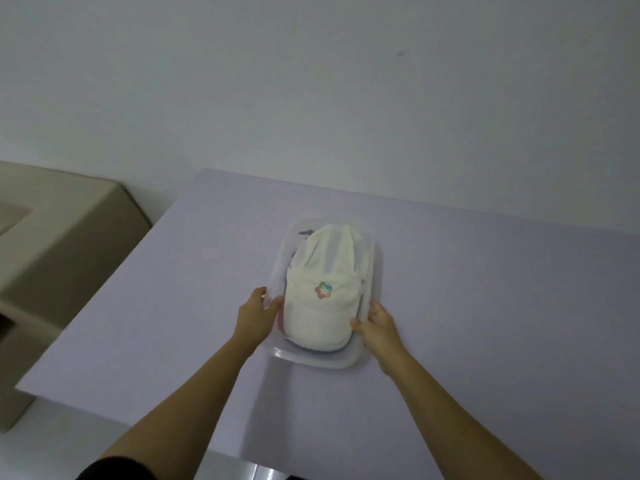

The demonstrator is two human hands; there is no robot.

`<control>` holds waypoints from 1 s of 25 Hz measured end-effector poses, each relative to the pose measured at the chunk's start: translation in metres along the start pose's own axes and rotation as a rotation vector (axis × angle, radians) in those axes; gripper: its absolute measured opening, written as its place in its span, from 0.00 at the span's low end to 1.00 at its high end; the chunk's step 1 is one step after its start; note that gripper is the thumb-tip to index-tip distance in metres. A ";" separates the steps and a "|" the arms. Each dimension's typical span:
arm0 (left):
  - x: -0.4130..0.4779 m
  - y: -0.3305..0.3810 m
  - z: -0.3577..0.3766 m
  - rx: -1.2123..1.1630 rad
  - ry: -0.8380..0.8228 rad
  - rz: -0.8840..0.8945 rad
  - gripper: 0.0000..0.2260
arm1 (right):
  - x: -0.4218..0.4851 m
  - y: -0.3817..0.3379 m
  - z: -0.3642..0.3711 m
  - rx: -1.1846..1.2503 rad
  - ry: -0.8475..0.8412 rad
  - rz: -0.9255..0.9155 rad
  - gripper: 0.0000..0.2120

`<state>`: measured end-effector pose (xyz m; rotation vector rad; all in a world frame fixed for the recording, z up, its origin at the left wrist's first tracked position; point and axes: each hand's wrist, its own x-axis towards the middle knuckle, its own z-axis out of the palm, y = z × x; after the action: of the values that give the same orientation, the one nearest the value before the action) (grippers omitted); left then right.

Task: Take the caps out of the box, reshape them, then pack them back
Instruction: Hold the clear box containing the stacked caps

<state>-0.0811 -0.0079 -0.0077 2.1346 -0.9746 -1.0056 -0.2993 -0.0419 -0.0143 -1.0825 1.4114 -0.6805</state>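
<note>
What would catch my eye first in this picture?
A white cap with a colourful badge lies on top of other caps in a clear box, at the middle of the lilac table. The left hand and right hand grip the box's near sides.

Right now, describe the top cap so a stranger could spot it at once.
On the lilac table sits a clear box. The white cap lies on top of the stack inside it, brim towards the person. Its multicoloured logo sets it apart; the caps beneath show only pink and blue edges.
</note>
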 end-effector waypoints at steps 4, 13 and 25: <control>-0.020 0.028 0.057 -0.042 -0.134 0.033 0.28 | -0.016 0.015 -0.083 0.027 0.057 0.064 0.27; -0.064 0.027 0.122 -0.005 -0.174 0.023 0.28 | -0.034 0.061 -0.147 0.027 0.028 0.146 0.29; -0.096 0.021 0.124 0.037 -0.019 -0.153 0.25 | -0.043 0.073 -0.117 -0.071 0.118 0.087 0.41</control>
<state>-0.2333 0.0335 -0.0225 2.2620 -0.8551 -1.0908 -0.4331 0.0041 -0.0425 -1.0431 1.5850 -0.6444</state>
